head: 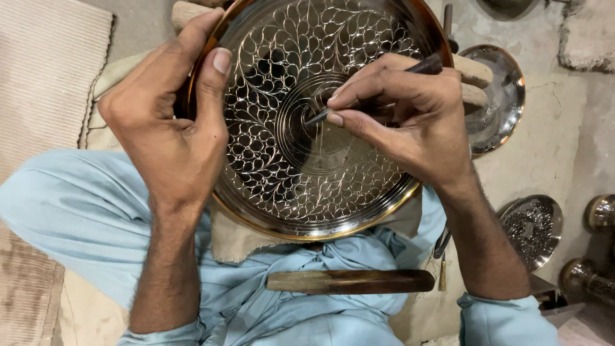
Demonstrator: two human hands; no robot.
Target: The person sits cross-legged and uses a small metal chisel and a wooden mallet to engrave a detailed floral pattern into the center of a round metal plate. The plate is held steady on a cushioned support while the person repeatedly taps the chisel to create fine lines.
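Engraved metal plate (301, 186) rests on lap between 2 hands. Left hand (170, 125) clamps plate's left rim, thumb on face. Right hand (410, 115) pinches graver (320, 116), tip touching plate centre. Plate's top edge cut off; graver handle mostly hidden.

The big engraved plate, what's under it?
Under the plate, a beige cloth shows at its lower edge and wooden bars at its upper right; anything beneath its middle is covered.

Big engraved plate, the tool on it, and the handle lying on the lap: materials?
Plate: looks like polished metal, mirror-bright with a brass-toned rim and cut leaf patterns catching the light. Engraving tool in the right hand: dark metal point; its handle is dark, material unclear. Handle on the lap: seemingly wood, brown with grain, worn smooth. Left hand grips the plate's rim.
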